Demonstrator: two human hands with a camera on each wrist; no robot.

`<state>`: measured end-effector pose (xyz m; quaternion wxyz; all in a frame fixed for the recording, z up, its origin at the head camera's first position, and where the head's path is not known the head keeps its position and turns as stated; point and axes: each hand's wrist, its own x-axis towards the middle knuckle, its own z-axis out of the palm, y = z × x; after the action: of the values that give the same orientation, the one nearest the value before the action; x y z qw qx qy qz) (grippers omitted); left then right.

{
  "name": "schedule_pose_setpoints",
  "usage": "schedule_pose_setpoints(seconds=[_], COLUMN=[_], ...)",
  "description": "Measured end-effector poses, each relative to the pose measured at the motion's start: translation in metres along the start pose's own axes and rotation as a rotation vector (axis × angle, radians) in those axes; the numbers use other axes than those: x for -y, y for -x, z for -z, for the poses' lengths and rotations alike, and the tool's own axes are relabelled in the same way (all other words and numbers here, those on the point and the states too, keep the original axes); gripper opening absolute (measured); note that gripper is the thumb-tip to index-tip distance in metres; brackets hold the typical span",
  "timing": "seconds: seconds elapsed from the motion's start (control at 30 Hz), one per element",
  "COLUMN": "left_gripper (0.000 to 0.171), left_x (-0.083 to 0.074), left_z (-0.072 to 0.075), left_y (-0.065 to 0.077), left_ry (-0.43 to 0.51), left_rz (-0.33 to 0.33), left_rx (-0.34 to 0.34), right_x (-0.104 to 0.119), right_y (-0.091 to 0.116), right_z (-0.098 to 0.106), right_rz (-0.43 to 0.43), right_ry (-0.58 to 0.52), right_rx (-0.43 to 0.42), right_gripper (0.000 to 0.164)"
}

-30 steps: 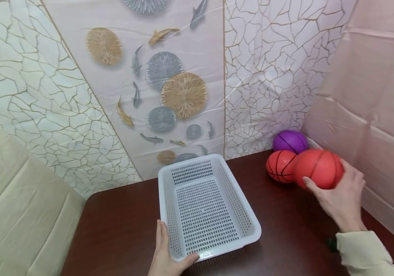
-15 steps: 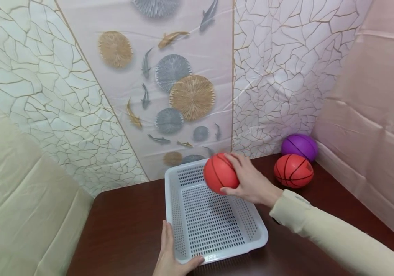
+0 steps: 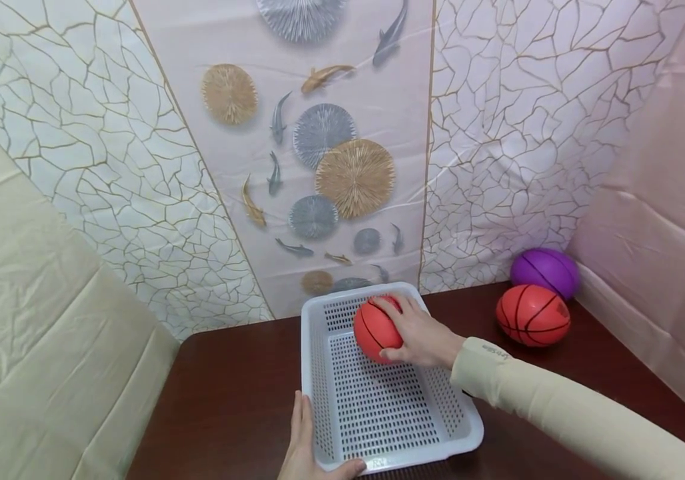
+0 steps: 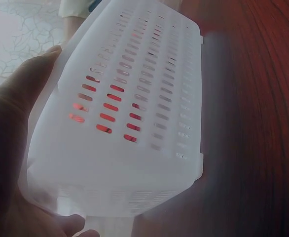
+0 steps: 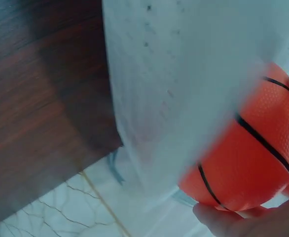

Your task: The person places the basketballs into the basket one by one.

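A white perforated plastic basket (image 3: 399, 460) sits on the dark table. My left hand (image 3: 312, 453) holds its near left corner, fingers along the outer left wall and thumb at the front rim; the left wrist view shows this hand (image 4: 16, 108) against the basket's outside (image 4: 120, 163). My right hand (image 3: 420, 337) grips a red toy basketball (image 3: 374, 330) from its right side, inside the far part of the basket. Red shows through the slots in the left wrist view. Up close in the right wrist view, fingers (image 5: 223, 219) support the ball (image 5: 248, 158) beside the basket wall (image 5: 154, 89).
Another red toy basketball (image 3: 531, 317) rests on the table (image 3: 228, 387) at the right. Behind it, a purple ball (image 3: 546, 270) lies in the back corner. A patterned cloth wall (image 3: 354, 80) rises at the table's back edge, with plain cloth walls at both sides.
My right hand has carried the red basketball from the right, beside the other balls, over the rim and down into the basket. My left hand stays at the basket's corner. The head view has shifted.
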<state>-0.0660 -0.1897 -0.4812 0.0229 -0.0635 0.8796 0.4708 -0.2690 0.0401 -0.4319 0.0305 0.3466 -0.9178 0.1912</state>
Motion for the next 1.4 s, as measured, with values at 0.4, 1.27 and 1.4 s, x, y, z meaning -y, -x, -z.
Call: schedule_pose_setpoints(seconds=[0.4, 1.27, 1.4], left_gripper=[0.133, 0.133, 0.133], left_x=[0.005, 0.005, 0.003], left_z=[0.001, -0.002, -0.001], left_y=[-0.002, -0.001, -0.002], left_ry=[-0.02, -0.045, -0.044], left_rz=[-0.049, -0.075, -0.054], left_rx=[-0.01, -0.039, -0.037], right_x=[-0.014, -0.021, -0.02], right_y=[-0.011, 0.001, 0.0], right_z=[-0.014, 0.0, 0.004], right_rz=[0.175, 0.201, 0.182], right_ry=[0.174, 0.25, 0.245], right_rx=[-0.054, 0.065, 0.089], right_gripper=[0.054, 0.077, 0.076])
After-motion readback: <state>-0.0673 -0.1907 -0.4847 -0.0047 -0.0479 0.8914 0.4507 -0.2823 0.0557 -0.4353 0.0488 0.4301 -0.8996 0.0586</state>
